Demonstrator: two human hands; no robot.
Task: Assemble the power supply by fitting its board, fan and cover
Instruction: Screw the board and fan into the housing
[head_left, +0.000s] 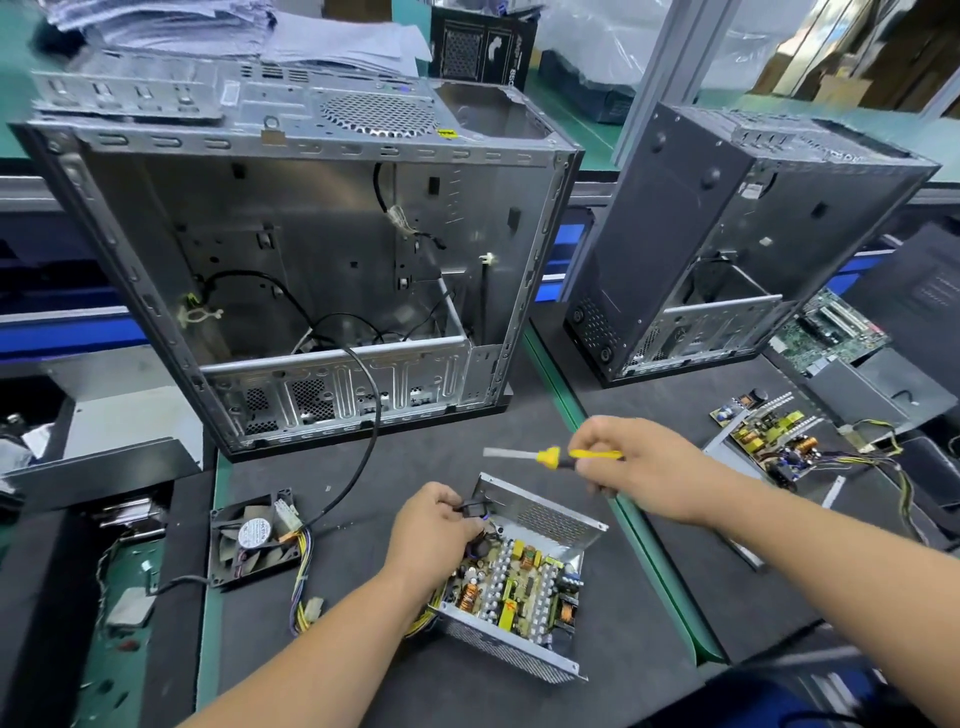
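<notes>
The open power supply case lies on the dark mat near me, with its circuit board inside. My left hand rests on the board's far left corner and pinches black wires there. Above the case, my right hand grips a yellow-handled screwdriver, its blade pointing left. The black fan lies flat on the mat to the left, its coloured wires trailing toward me. I cannot pick out the cover for certain.
An open silver computer case stands behind the work spot, a black cable hanging out of it. A second case stands at right, with another loose board and a motherboard near it.
</notes>
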